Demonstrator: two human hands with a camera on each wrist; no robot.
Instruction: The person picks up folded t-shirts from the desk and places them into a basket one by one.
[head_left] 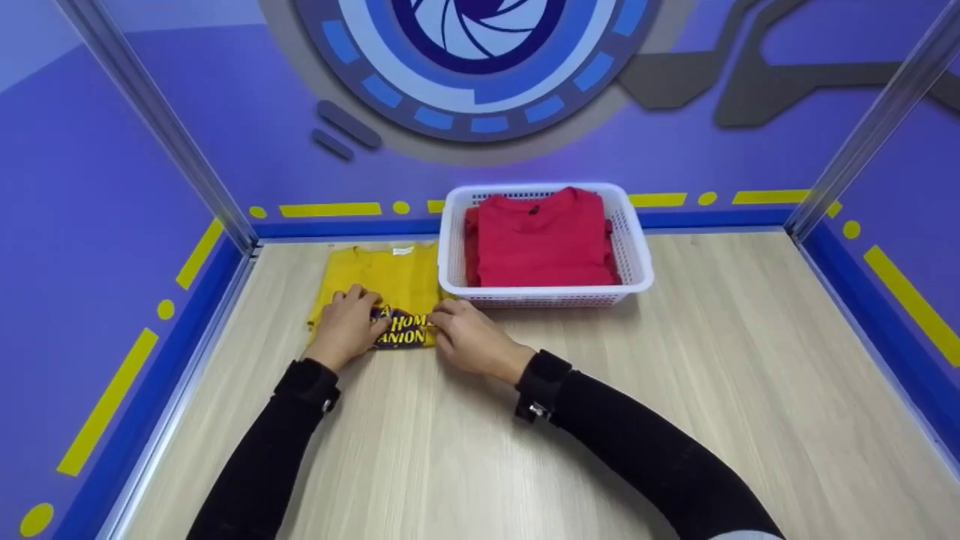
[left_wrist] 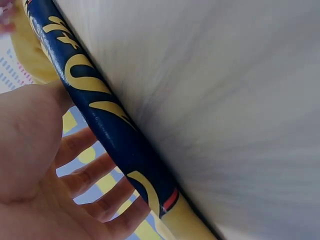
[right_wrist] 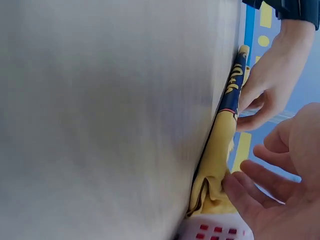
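Observation:
A folded yellow T-shirt (head_left: 379, 274) lies on the table just left of the basket, its dark printed panel with yellow lettering toward the front. On its left part rests my left hand (head_left: 343, 328), fingers spread over the cloth. The left wrist view shows the thumb of this hand (left_wrist: 30, 150) at the rounded front fold. My right hand (head_left: 476, 337) touches the shirt's front right corner with its fingertips. In the right wrist view the loosely bent fingers (right_wrist: 250, 192) meet the yellow cloth (right_wrist: 216, 155) where it bunches near the basket.
A white plastic basket (head_left: 641, 281) stands against the back wall, overlapping the shirt's right edge in the head view. Inside lie folded red shirts (head_left: 540, 247), stacked. Blue-purple panels (head_left: 97, 225) with metal corner posts enclose the wooden table (head_left: 712, 360) on the left, back and right.

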